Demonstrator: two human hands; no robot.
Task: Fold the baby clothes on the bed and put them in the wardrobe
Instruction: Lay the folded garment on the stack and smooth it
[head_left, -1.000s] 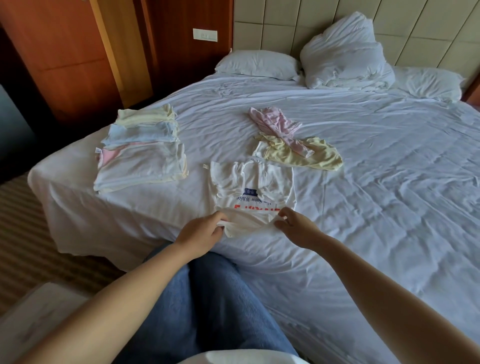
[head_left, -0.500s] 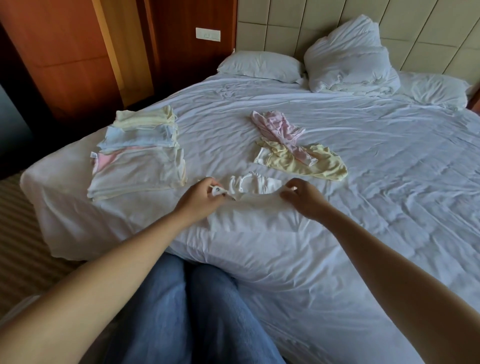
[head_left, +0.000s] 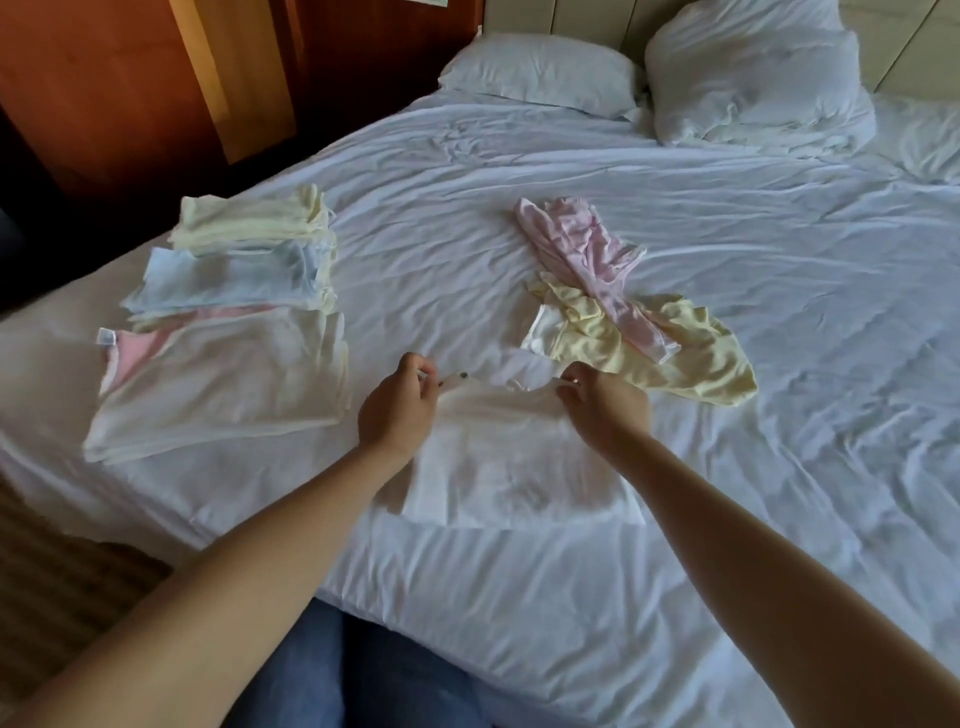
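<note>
By the near edge of the bed (head_left: 519, 597) a white garment (head_left: 519, 467) lies folded flat. The left hand (head_left: 397, 402) and the right hand (head_left: 605, 402) each pinch one of its far corners. Just beyond the right hand a crumpled yellow garment (head_left: 675, 358) lies with a pink garment (head_left: 582, 249) draped across it. A stack of folded clothes (head_left: 223, 364) sits toward the near left corner, and pillows (head_left: 540, 67) lie at the head.

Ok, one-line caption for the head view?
Left hand and right hand pinch the white garment folded on the bed.
</note>
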